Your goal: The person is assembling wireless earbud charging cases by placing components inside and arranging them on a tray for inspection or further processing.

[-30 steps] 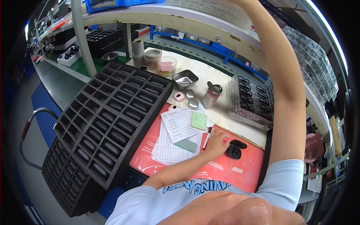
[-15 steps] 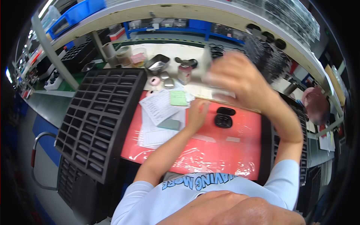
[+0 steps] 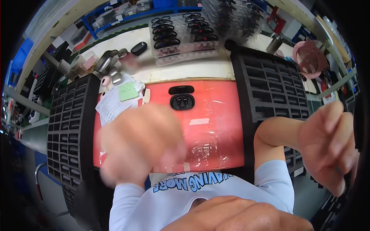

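A black earbud charging case [image 3: 182, 102] lies with its lid raised on the red mat [image 3: 216, 134]. Two dark earbuds sit inside it. My left hand [image 3: 142, 140] is raised above the mat's left side, nearest the papers; it is smeared by motion, and its fingers cannot be made out. Far out to the right, beyond the right foam tray [image 3: 269, 73], my right hand [image 3: 327, 146] is lifted with its fingers curled inward. Something dark shows at its fingertips, too blurred to name. Neither hand touches the case.
A second foam tray [image 3: 69, 131] stands at the left. Papers with a green sticky note [image 3: 128, 91] lie on the mat's far left. Behind are a blurred bottle [image 3: 129, 63], a clear tray of black earphones [image 3: 185, 48] and a pink fan [image 3: 309, 57].
My right hand has swung from the far side of the bench out to the right. My left hand has come off the mat toward me. The view has turned to the right.
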A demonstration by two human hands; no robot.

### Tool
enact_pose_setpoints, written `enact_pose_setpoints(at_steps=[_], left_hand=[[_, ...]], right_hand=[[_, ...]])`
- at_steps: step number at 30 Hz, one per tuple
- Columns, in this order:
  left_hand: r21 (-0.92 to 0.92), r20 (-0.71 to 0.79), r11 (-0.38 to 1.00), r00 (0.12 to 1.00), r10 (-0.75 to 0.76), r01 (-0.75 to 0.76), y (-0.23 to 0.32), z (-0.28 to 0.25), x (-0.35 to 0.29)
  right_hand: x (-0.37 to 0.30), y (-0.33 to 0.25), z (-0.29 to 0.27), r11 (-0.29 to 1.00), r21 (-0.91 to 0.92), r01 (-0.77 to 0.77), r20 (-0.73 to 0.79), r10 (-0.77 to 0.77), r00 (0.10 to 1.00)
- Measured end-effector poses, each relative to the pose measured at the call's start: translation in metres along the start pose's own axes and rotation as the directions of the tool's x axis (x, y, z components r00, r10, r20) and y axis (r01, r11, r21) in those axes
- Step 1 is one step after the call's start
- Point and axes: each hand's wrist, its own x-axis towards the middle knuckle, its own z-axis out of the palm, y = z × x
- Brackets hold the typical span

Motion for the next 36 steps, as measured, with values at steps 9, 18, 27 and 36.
enact_pose_setpoints(at_steps=[9,18,27,36], left_hand=[[0.223,0.097,0.924,0.936,-0.338,0.31,0.004,0.029,0.019],[0.378,-0.053,0.787,0.86,-0.507,0.487,0.015,0.025,0.013],[0.504,-0.184,0.673,0.828,-0.529,0.542,-0.002,0.052,0.003],[0.547,-0.355,0.582,0.797,-0.489,0.601,0.05,0.048,-0.034]], right_hand=[[-0.056,-0.009,0.011,0.996,0.025,-0.084,-0.196,0.088,0.977],[-0.072,-0.002,0.019,0.998,0.013,-0.069,-0.26,0.07,0.963],[-0.057,0.01,0.002,0.998,-0.058,0.005,-0.23,-0.018,0.973],[-0.035,0.014,-0.032,0.992,-0.115,0.054,-0.135,-0.069,0.988]])
